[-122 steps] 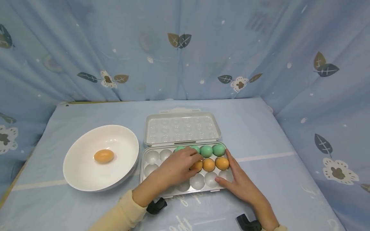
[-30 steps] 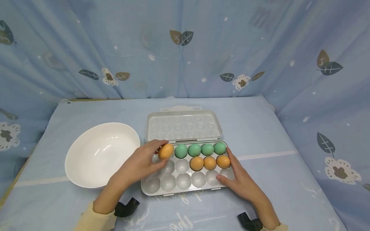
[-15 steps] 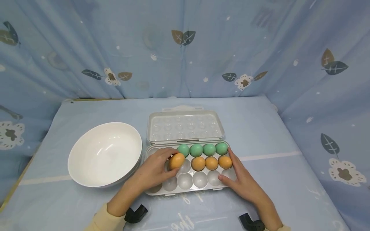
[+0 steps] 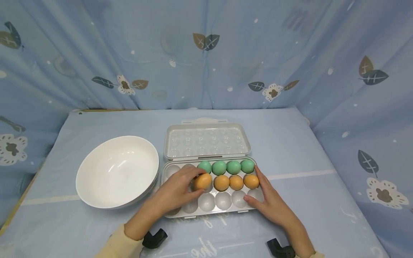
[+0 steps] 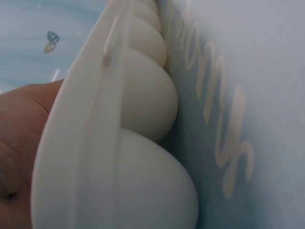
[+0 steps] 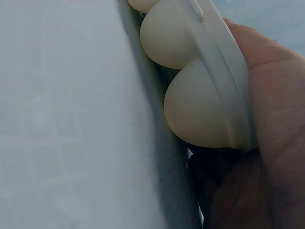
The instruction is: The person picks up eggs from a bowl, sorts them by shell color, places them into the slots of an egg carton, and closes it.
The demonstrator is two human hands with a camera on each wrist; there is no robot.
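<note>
My left hand (image 4: pixel 178 189) holds an orange egg (image 4: pixel 203 181) between thumb and fingers, right at a middle-row pocket of the open egg tray (image 4: pixel 222 214). Several green eggs (image 4: pixel 233 167) fill the right part of the back row. To the right of the held egg, three more orange eggs (image 4: pixel 236 182) sit in the middle row. My right hand (image 4: pixel 274 206) grips the tray's right end, thumb over the near corner and fingers along the side. In the right wrist view, the palm (image 6: pixel 281 114) lies against the tray's rim. The left wrist view shows rounded pocket undersides (image 5: pixel 147 100); the egg is hidden there.
A large white bowl (image 4: pixel 117 172) stands left of the tray. The tray's lid (image 4: pixel 207 140) lies folded back behind it. A blue patterned cloth (image 4: pixel 309 222) covers the table, and matching curtains (image 4: pixel 161 71) hang at the back and sides.
Earlier an orange egg lay in the bowl, which is now bare inside. My left hand has brought an orange egg over the tray and moved it rightward to the middle row. My right hand stays put.
</note>
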